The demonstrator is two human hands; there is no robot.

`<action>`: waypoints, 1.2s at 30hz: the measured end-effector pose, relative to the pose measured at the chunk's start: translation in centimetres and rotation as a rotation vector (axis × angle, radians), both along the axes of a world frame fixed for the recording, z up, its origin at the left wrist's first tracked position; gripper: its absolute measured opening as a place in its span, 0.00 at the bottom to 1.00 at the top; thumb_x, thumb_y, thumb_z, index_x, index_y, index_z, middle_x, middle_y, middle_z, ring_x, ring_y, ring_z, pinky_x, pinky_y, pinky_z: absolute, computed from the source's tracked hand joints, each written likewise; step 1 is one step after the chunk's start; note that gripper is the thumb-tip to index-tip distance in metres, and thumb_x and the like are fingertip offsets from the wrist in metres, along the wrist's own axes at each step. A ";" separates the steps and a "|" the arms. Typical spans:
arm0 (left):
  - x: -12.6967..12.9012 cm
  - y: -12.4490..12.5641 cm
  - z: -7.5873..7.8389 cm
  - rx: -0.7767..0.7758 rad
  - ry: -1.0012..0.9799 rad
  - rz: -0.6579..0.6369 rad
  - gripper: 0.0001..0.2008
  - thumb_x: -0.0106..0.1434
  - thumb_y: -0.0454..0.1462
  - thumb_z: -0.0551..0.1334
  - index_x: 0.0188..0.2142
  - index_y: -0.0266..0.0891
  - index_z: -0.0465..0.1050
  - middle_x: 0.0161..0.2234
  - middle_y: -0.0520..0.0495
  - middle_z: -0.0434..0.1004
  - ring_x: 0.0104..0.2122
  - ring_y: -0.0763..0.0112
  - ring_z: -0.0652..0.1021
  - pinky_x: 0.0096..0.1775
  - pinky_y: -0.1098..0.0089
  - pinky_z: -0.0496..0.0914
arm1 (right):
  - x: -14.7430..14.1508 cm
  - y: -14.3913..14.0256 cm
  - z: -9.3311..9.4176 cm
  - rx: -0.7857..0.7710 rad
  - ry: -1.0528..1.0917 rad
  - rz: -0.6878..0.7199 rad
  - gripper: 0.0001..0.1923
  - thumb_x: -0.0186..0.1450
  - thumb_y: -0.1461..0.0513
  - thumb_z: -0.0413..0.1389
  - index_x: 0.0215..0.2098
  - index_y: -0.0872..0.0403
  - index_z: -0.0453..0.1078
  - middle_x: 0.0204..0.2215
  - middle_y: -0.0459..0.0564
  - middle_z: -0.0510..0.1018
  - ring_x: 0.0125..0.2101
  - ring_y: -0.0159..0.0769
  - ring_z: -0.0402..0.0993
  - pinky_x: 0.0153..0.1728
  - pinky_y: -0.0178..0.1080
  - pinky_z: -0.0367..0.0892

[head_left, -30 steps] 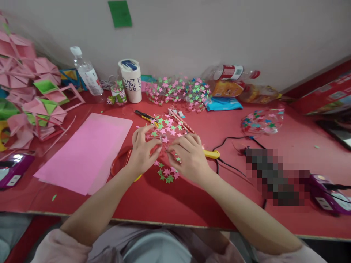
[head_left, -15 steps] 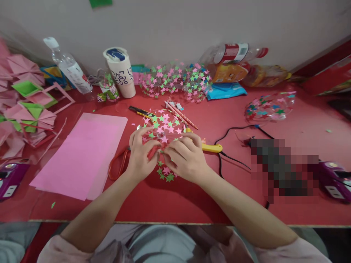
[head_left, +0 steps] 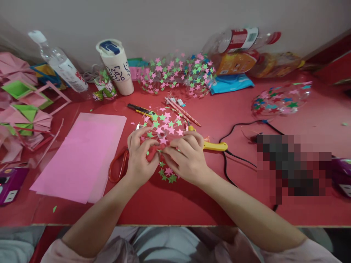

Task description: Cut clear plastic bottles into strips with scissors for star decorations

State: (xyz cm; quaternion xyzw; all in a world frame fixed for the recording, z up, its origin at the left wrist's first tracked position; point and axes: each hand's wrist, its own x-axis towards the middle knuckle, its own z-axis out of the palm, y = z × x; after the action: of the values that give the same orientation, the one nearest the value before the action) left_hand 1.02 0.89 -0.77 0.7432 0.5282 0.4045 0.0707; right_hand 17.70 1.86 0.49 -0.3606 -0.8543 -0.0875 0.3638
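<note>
A clear plastic piece covered in pink and green stars [head_left: 164,126] lies between my hands on the red table. My left hand [head_left: 141,155] grips its left side, fingers curled over it and thumb pointing inward. From the right, my right hand [head_left: 188,157] is closed on the piece, its fingertips pressed together near the left thumb. A small green bit shows by the fingertips; what they pinch is partly hidden. Red scissor-like handles [head_left: 117,168] lie beside my left wrist. A yellow-handled tool [head_left: 216,146] with a black cord sticks out past my right hand.
Pink paper sheets [head_left: 82,157] lie at left, near folded pink and green paper shapes [head_left: 26,113]. Behind are a cutter knife [head_left: 139,110], pink-striped sticks [head_left: 185,112], a white tumbler [head_left: 117,69] and star-covered plastic pieces [head_left: 175,75]. Another star-covered piece [head_left: 282,98] lies right.
The view has shifted slightly, so things at the sides appear further outward. Both hands stay at the star-covered piece with nearly the same grip.
</note>
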 end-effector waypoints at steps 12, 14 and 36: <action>-0.5 0.3 -0.1 0.062 0.064 -0.001 0.06 0.56 0.32 0.62 0.34 0.42 0.70 0.56 0.43 0.64 0.56 0.55 0.65 0.56 0.51 0.61 | -0.1 -0.2 0.0 0.031 0.047 -0.010 0.04 0.63 0.64 0.58 0.30 0.49 0.72 0.28 0.45 0.74 0.33 0.36 0.61 0.47 0.44 0.57; -0.6 0.4 -0.1 0.090 0.080 -0.011 0.04 0.57 0.32 0.61 0.33 0.42 0.70 0.55 0.42 0.65 0.55 0.55 0.66 0.56 0.51 0.61 | -0.1 -0.3 0.0 0.021 0.062 -0.009 0.04 0.63 0.64 0.58 0.31 0.49 0.72 0.28 0.44 0.74 0.33 0.36 0.61 0.47 0.44 0.58; -0.5 0.1 -0.1 0.060 -0.001 -0.117 0.09 0.56 0.29 0.60 0.35 0.42 0.70 0.55 0.45 0.65 0.56 0.58 0.67 0.57 0.52 0.63 | 0.1 -0.3 -0.5 0.097 -0.005 -0.008 0.07 0.64 0.65 0.56 0.29 0.49 0.71 0.27 0.43 0.72 0.32 0.34 0.60 0.48 0.42 0.58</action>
State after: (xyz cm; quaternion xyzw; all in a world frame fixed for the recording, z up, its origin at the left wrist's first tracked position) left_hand 0.53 0.98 -0.91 0.7743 0.4714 0.4160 0.0720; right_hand 17.81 1.59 -0.05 -0.3457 -0.8485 -0.1313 0.3785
